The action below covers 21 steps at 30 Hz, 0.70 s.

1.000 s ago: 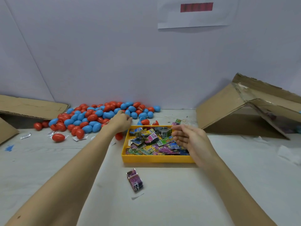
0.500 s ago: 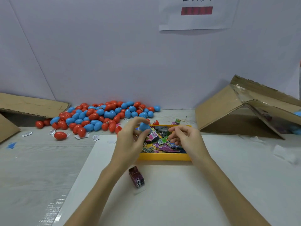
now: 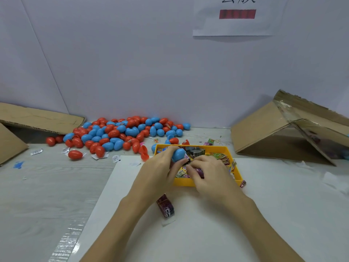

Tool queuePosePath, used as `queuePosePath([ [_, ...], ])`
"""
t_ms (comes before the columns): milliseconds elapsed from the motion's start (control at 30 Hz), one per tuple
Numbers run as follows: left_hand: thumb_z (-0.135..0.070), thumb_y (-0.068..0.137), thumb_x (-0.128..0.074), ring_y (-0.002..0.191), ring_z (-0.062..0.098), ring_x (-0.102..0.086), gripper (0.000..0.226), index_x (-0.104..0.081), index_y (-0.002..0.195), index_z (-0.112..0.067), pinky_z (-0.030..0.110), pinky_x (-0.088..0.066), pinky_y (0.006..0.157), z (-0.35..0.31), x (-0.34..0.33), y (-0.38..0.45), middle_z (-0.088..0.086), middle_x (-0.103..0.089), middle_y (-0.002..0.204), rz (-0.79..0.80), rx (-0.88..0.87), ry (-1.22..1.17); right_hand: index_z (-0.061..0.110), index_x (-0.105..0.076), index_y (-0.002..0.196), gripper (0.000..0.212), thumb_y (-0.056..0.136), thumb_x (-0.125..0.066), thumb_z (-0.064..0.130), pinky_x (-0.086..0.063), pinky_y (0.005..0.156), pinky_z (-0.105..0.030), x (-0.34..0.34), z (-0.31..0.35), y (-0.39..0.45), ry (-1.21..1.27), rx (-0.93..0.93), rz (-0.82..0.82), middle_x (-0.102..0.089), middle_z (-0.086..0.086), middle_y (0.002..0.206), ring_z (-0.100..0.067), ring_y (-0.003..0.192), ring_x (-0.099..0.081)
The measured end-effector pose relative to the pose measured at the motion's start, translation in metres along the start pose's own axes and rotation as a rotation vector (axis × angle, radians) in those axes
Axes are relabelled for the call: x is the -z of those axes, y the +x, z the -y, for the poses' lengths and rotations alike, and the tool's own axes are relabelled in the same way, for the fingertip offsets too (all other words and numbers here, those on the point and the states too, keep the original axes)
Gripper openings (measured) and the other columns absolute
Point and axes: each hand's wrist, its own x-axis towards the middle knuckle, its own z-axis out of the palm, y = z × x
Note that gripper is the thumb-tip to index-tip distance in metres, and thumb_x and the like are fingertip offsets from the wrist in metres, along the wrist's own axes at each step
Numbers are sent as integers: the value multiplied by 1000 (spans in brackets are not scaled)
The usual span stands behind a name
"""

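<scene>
The left hand (image 3: 160, 167) holds a blue egg (image 3: 178, 155) in a narrow grip. The thumb and the fingertips are curled round the egg's near, lower end, so most of the shell stands clear above and beyond the fingers, with its rounded end tilted away toward the far edge of the bench (image 3: 47, 186). The egg hangs over the left half of the yellow tray (image 3: 217, 148), just inside that tray's far left corner and apart from the packets beneath it. The right hand (image 3: 209, 173) lies just beside the left one, over the middle of the tray. Its fingers are bent down into the heap of printed packets (image 3: 220, 156) and pinch a purple packet (image 3: 198, 170) between thumb and fingertips, close under the egg but not touching it. The tray sits on the far edge of a white sheet (image 3: 207, 233) that covers the near middle of the bench. A small purple box (image 3: 165, 206) lies on that sheet beneath the left wrist, and another small packet (image 3: 243, 183) rests against the tray's near right corner. A pile of red and blue eggs (image 3: 117, 133) spreads along the far edge of the bench, left of the tray. A tipped cardboard box (image 3: 264, 133) stands at the far right corner, and flattened cardboard (image 3: 37, 118) lies at the far left.
</scene>
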Motion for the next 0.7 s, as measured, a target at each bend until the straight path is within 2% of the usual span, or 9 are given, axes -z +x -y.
queuePosePath([
  [100, -52, 98, -48, 86, 13, -58, 45, -62, 121, -15, 25, -48, 74, 1, -1, 0, -4, -63, 98, 22, 19, -19, 21, -74, 109, 34, 108, -43, 35, -44, 99, -38, 0, 1, 0, -55, -15, -13, -68, 5, 111, -13, 106, -57],
  [200, -30, 97, -66, 104, 17, -58, 31, -64, 121, -10, 24, -48, 88, 6, -5, 2, 1, -62, 119, 24, 1, -48, 13, -76, 111, 24, 105, -55, 21, -50, 94, -32, 3, -1, 2, 26, -35, -140, -74, -2, 107, -17, 100, -65],
  [300, -20, 97, -68, 110, 17, -60, 37, -61, 132, -12, 22, -47, 90, 6, -8, 2, 1, -63, 126, 18, 13, -82, 12, -77, 112, 20, 98, -64, 5, -51, 91, -26, 7, -4, 3, 92, -61, -260, -76, -2, 108, -18, 101, -68],
  [367, -24, 97, -68, 105, 10, -60, 41, -56, 136, -17, 19, -47, 88, 4, -9, 0, -2, -66, 121, 3, 37, -123, 15, -74, 117, 27, 95, -67, 2, -51, 87, -24, 9, -6, 3, 129, -88, -328, -76, 0, 104, -16, 96, -69],
  [433, -27, 99, -66, 91, 6, -64, 35, -54, 131, -20, 22, -52, 80, 1, -10, 0, -5, -70, 107, -10, 84, -211, 18, -71, 122, 32, 92, -71, 4, -51, 80, -24, 10, -8, 3, 164, -126, -365, -75, 2, 93, -15, 88, -68],
  [500, -26, 101, -62, 87, 8, -70, 24, -54, 122, -21, 28, -56, 78, -1, -11, 0, -5, -72, 99, -10, 158, -357, 18, -72, 117, 29, 91, -75, 8, -54, 78, -28, 10, -9, 3, 260, -173, -399, -74, 5, 85, -14, 83, -69],
  [567, -20, 103, -59, 89, 8, -72, 18, -58, 121, -20, 28, -59, 80, -5, -9, 0, -3, -72, 100, -1, 241, -523, 17, -75, 109, 20, 89, -78, 12, -56, 77, -21, 9, -8, 4, 422, -231, -416, -74, 8, 83, -6, 81, -70],
  [633, -17, 106, -52, 83, 11, -73, 24, -60, 128, -23, 29, -60, 77, -8, -7, 1, -2, -70, 97, 6, 282, -630, 17, -77, 102, 15, 88, -81, 15, -54, 76, -14, 9, -6, 5, 576, -273, -401, -75, 8, 84, -3, 83, -71],
  [700, -17, 109, -44, 74, 20, -70, 28, -60, 129, -28, 34, -60, 69, -11, -4, 2, -2, -66, 85, -11, 290, -677, 15, -78, 98, 12, 87, -82, 15, -56, 77, -16, 9, -2, 6, 714, -296, -375, -77, 5, 85, -5, 83, -73],
])
